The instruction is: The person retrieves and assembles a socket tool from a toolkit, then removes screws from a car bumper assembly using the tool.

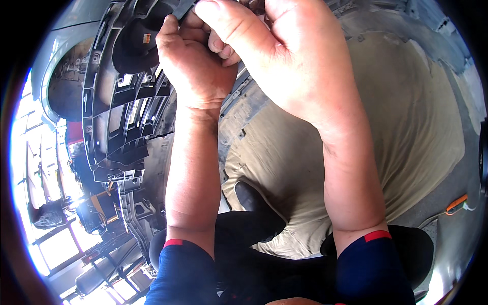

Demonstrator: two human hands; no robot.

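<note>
Both my hands are raised together at the top of the view, close to a black plastic car bumper frame (pixel 94 96) with a slatted grille (pixel 134 119). My left hand (pixel 195 66) has its fingers curled closed, its thumb beside a dark grey flat piece (pixel 181 7) at the upper edge. Over its fingers comes my right hand (pixel 295 56), closed, with the thumb pressed toward the left hand. Whatever lies between the fingers is hidden, and the right fingertips are partly cut off by the picture's edge.
A beige cloth (pixel 406 117) is spread out at the right, with my dark-clad legs over its near part. An orange-handled tool (pixel 456 204) with a cord lies at the far right. A grey-green car body panel (pixel 76 18) stands at the upper left.
</note>
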